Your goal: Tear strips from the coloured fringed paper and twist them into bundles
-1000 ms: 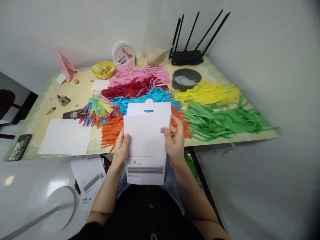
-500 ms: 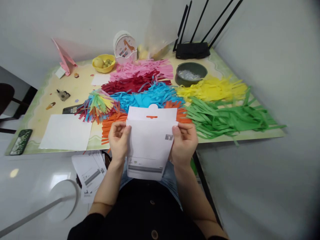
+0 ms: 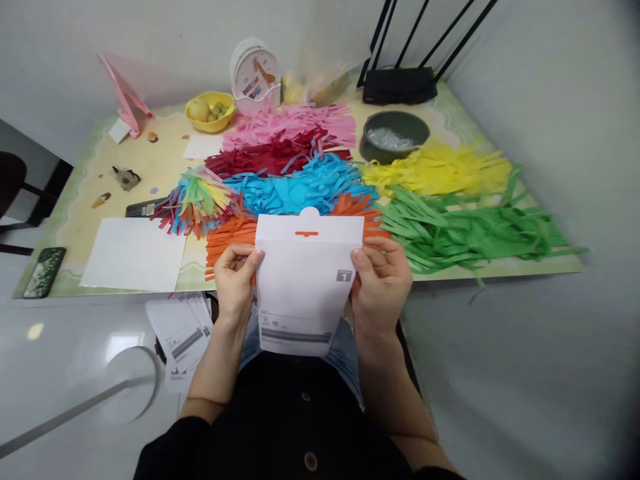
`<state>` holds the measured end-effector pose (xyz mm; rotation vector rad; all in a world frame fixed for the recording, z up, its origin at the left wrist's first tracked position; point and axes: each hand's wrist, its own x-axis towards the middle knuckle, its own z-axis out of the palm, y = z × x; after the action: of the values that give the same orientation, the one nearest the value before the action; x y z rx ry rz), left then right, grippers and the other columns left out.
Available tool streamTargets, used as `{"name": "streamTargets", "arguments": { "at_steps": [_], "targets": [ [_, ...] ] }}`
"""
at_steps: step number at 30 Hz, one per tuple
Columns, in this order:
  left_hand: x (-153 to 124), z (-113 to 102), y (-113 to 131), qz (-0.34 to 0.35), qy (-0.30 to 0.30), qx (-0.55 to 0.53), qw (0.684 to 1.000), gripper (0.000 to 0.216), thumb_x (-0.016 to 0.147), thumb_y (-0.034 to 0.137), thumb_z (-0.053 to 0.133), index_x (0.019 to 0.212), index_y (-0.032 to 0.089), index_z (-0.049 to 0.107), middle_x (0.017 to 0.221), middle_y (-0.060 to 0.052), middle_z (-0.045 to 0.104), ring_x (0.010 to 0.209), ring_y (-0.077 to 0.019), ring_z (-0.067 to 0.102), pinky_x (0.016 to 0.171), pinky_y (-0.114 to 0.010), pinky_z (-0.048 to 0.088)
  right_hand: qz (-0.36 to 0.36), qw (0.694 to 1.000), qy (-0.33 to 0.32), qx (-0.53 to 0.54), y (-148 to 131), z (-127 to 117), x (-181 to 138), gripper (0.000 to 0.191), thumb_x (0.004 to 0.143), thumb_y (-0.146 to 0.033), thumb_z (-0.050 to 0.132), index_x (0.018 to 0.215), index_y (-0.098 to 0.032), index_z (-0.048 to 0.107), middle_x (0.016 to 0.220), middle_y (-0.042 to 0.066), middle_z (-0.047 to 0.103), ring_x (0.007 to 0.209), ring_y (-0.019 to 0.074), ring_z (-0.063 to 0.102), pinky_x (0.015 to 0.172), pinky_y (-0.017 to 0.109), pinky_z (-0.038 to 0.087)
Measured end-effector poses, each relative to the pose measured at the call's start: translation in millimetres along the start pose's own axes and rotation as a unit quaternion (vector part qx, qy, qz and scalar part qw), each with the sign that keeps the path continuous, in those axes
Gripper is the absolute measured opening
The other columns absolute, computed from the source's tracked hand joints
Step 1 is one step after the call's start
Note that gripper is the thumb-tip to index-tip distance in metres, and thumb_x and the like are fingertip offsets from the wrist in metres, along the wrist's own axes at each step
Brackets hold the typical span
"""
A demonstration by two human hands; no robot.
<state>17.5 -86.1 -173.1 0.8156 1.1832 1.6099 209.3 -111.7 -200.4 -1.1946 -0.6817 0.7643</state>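
A cream table (image 3: pixel 80 220) with a wavy green border sits pushed into a corner of plain white walls (image 3: pixel 550 100), spanning 10 to 2 o'clock. A dark chair (image 3: pixel 13 180) stands at 9 o'clock. The glossy white floor (image 3: pixel 60 373) at 8 o'clock mirrors a light.

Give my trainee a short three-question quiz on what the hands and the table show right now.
1. True or false: the left hand and the right hand each hold a side edge of the white packet.
2. Which colour shows through the hanging slot at the packet's top? A pink, B orange, C green.
3. What digit is printed on the grey label beside the right thumb?
Key: 1 true; 2 B; 3 the digit 1.
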Motion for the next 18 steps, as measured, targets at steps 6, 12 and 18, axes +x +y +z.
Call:
{"name": "streamTargets", "arguments": {
  "at_steps": [6, 12, 18],
  "targets": [
    [1, -8, -3, -0.021, -0.025, -0.007, 0.999, 0.034, 0.059, 0.027, 0.093, 0.087, 0.018, 0.075, 0.069, 0.002, 0.07, 0.062, -0.0064, 0.062, 0.065, -0.018, 0.05, 0.015, 1.0, -0.005, 0.001, -1, -3, 0, 0.028, 0.072, -0.034, 0.082, 0.093, -0.018, 0.072, 0.077, 0.002, 0.075, 0.063, 0.0142, 0.068, 0.062, 0.027, 0.055],
    [3, -15, -5, -0.036, -0.013, 0.039, 0.999, 0.03, 0.055, 0.033, 0.093, 0.076, 0.017, 0.078, 0.072, -0.002, 0.074, 0.064, -0.0118, 0.066, 0.066, -0.024, 0.053, 0.018, 0.999, -0.03, -0.034, -1, -9, 0, 0.023, 0.071, -0.033, 0.082, 0.085, -0.019, 0.071, 0.075, 0.001, 0.075, 0.062, 0.0144, 0.069, 0.06, 0.026, 0.056],
    [11, -19, -1, -0.021, -0.053, 0.062, 0.996, 0.027, 0.059, 0.033, 0.092, 0.075, 0.017, 0.077, 0.067, -0.001, 0.071, 0.058, -0.0097, 0.061, 0.06, -0.021, 0.051, -0.037, 0.995, -0.055, -0.074, -3, -13, 5, 0.019, 0.072, -0.031, 0.081, 0.081, -0.02, 0.069, 0.07, -0.001, 0.071, 0.063, 0.0133, 0.067, 0.058, 0.024, 0.054]
  ]
}}
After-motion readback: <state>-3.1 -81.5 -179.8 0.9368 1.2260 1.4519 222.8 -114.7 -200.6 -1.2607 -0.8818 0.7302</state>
